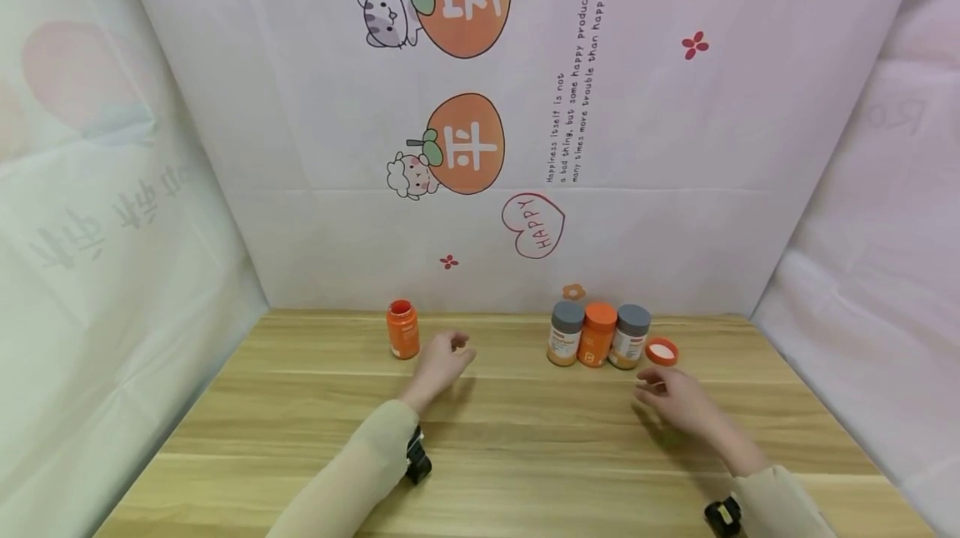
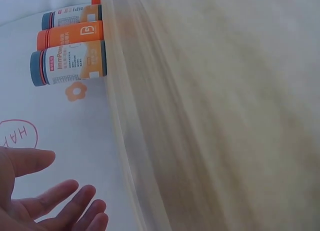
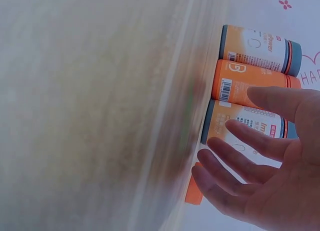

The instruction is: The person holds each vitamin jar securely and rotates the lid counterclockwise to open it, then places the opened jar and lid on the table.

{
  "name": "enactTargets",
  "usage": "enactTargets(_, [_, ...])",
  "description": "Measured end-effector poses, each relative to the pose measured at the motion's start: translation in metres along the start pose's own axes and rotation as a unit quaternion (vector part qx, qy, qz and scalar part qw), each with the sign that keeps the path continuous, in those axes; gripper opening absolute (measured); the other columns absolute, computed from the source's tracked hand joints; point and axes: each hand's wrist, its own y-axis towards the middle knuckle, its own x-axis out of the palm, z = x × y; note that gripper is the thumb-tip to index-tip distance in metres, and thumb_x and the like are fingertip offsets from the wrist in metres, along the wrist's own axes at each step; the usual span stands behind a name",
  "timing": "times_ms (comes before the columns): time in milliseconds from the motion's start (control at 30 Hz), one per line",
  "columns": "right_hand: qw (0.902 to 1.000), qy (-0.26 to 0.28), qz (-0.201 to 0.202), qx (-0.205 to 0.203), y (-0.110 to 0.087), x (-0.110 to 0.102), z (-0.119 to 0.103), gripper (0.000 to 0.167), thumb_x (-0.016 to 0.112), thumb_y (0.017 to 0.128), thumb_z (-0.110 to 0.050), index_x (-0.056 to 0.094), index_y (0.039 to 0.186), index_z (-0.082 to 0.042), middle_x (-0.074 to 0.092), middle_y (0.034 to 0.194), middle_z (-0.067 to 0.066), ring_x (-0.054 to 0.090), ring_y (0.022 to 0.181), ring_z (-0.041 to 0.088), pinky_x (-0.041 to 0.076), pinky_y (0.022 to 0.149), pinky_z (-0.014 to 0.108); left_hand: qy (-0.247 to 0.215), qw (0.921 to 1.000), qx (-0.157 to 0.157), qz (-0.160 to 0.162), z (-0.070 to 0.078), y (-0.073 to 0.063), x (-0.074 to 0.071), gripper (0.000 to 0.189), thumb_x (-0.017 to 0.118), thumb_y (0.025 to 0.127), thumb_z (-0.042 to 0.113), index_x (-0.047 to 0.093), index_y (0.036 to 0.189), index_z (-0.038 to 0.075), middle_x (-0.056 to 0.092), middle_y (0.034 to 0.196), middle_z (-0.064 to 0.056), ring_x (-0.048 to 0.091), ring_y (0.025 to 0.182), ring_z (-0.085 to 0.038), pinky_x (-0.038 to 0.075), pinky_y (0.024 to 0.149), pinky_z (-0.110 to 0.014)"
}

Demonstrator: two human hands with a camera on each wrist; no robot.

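My left hand (image 1: pixel 442 365) hovers above the table just right of an uncapped orange bottle (image 1: pixel 403 331), its fingers loosely bent with nothing in them. To the right, my right hand (image 1: pixel 677 398) holds nothing either; its fingers are relaxed, in front of an orange cap (image 1: pixel 662 351) lying with its white inside up. Beside that cap three closed bottles stand upright in a row: a grey-lidded bottle (image 1: pixel 565 335), an orange bottle (image 1: pixel 597 336) and another grey-lidded bottle (image 1: pixel 629 338). In the right wrist view the right fingers (image 3: pixel 240 161) overlap the row without visible contact.
The wooden table (image 1: pixel 525 455) ends at a white printed cloth (image 1: pixel 337 146) hanging behind the bottles. More white cloth hangs at the left and right sides. A small black camera (image 1: pixel 417 459) sits at the left wrist, another black camera (image 1: pixel 723 515) at the right.
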Motion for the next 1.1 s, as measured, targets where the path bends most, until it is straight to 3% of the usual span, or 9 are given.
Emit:
enactTargets(333, [0.9995,0.017,-0.026,0.003,0.001,0.003,-0.007,0.036,0.063,0.091,-0.019,0.058,0.115,0.007,0.064,0.109,0.022,0.063,0.095,0.032,0.052,0.081,0.045,0.014,0.9994,0.02,-0.023,0.002,0.013,0.014,0.035,0.066,0.086,0.019,0.063,0.114,-0.001,0.065,0.112,-0.017,0.059,0.106,-0.034,0.047,0.09,-0.047])
enactTargets(533, [0.9996,0.015,-0.022,-0.001,0.001,0.005,-0.008,0.035,0.063,0.09,-0.018,0.059,0.114,0.007,0.064,0.108,0.022,0.063,0.094,0.031,0.052,0.081,0.044,0.008,0.9989,0.013,-0.044,0.008,0.017,0.021,0.035,0.065,0.088,0.02,0.062,0.116,-0.001,0.064,0.116,-0.018,0.059,0.106,-0.033,0.047,0.09,-0.046])
enactTargets(867, [0.9997,0.011,-0.022,-0.002,0.002,0.008,-0.01,0.036,0.063,0.09,-0.02,0.06,0.115,0.005,0.065,0.109,0.02,0.064,0.095,0.03,0.052,0.081,0.044,0.003,0.9984,0.018,-0.053,0.013,0.024,0.036,0.035,0.067,0.086,0.02,0.063,0.115,0.0,0.064,0.114,-0.017,0.061,0.103,-0.03,0.05,0.087,-0.044])
enactTargets(1100, [0.9997,0.008,-0.024,0.004,0.002,0.009,-0.015,0.037,0.063,0.091,-0.022,0.06,0.117,0.003,0.064,0.113,0.019,0.063,0.098,0.03,0.052,0.083,0.044,-0.003,0.9976,0.001,-0.069,0.018,0.027,0.045,0.037,0.063,0.089,0.023,0.06,0.121,0.004,0.063,0.118,-0.015,0.059,0.107,-0.029,0.048,0.089,-0.044])
